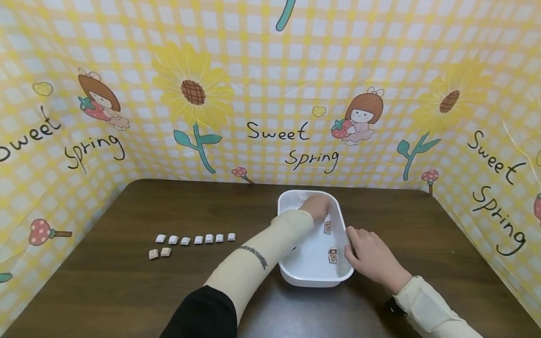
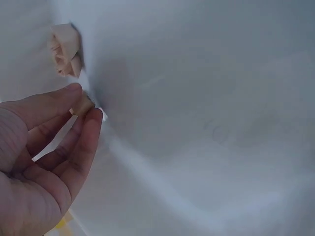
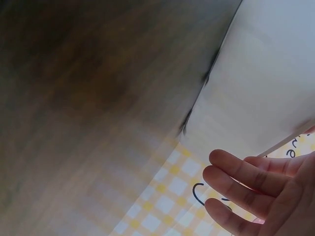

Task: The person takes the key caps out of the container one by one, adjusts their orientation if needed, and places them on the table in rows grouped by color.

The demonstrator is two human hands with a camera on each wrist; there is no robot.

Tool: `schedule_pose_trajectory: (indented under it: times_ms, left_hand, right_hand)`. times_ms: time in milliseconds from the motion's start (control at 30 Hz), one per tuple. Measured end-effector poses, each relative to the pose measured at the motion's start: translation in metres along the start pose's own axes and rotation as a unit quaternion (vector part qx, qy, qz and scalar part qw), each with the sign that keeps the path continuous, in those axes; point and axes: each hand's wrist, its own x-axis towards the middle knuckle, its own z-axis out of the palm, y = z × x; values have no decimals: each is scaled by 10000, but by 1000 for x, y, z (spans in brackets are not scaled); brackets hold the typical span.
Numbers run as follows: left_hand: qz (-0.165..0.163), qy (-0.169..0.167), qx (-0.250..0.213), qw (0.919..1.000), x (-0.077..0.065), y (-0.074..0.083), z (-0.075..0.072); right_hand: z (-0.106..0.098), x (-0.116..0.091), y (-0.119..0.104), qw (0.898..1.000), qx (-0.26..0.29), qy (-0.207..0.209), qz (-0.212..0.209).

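Note:
A white plastic tub sits on the table. My left hand reaches down inside its far end, blurred in the head view. In the left wrist view its thumb and fingertips pinch a small beige keycap close to the tub wall. Beside it lie more pale beige pieces. My right hand holds the tub's right rim, thumb over the edge. Its other fingers extend along the outside in the right wrist view. Brown-and-white keycaps lie on the tub floor.
To the left on the dark wooden table, several white keycaps stand in a row, with two more in front. A yellow checked cloth hangs behind and along both sides.

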Motion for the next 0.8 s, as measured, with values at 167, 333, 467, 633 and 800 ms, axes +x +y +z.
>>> schedule_pose_trajectory:
  times_ms: [167,333,467,633,800]
  left_hand:
    - [92,-157,143,9997,-4,8,-17]
    - [323,-284,69,9990,-23,21,-46]
    - [566,-365,-223,9975,-49,27,-73]
    - [900,-282,-596,9938,-84,22,-96]
    - [946,-83,-1499,9841,-118,2,-105]
  right_hand:
    - [1,0,0,10000,42,-8,18]
    - [-1,-1,-1,10000,52,-67,18]
    - [-2,-1,-1,9999,71,-126,42]
    - [-4,0,-2,9998,118,-150,60]
    - [-4,-1,-3,9997,131,-166,105]
